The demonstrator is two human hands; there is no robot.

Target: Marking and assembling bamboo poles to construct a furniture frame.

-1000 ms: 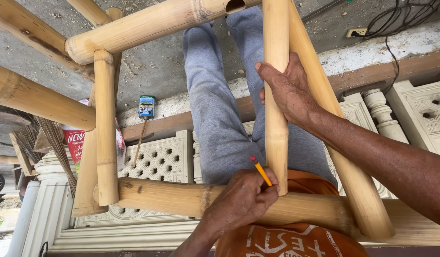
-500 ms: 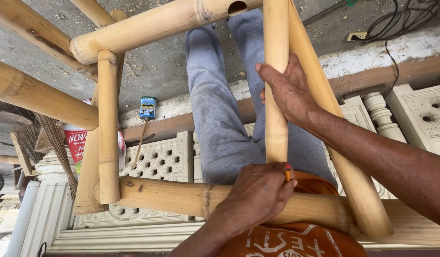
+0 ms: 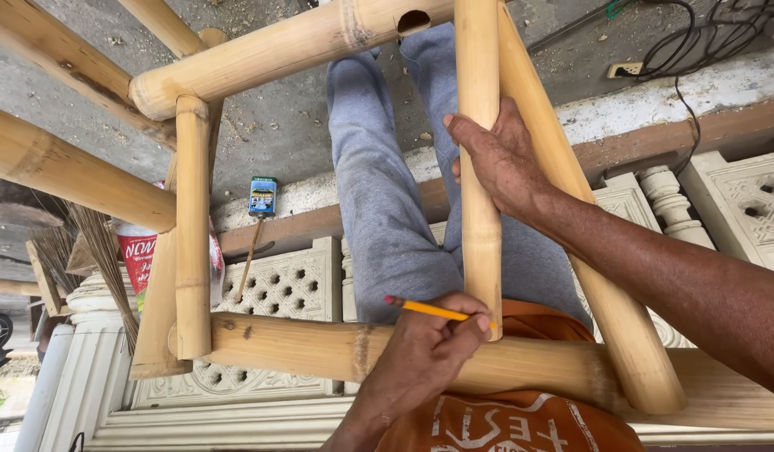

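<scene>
Head view first takes in the bamboo frame (image 3: 303, 351) I have over my lap, the biggest thing here: thick poles crossing at the top left, a long rail along the bottom, a short upright post (image 3: 192, 226) already seated between the upper and lower rails on the left side. That much of the frame looks joined and done. Next in size is the loose bamboo pole (image 3: 479, 167) standing upright near the middle, its lower end resting against the bottom rail; as I judge it, this one is only being fitted and marked, not yet fixed, so cutting or joining it is what is left. A round hole shows in the top rail just left of where this pole passes.

My right hand (image 3: 500, 159) is wrapped around the pole about halfway up, fingers curled and closed on it, steadying it. My left hand (image 3: 424, 356) sits at the bottom rail, right at the pole's foot, pinching a yellow pencil (image 3: 433, 310) between thumb and fingers; its point is hidden by the fingers at the pole's foot and its red eraser end sticks out to the left. Pole and pencil meet just above the bottom rail, between my two hands
</scene>
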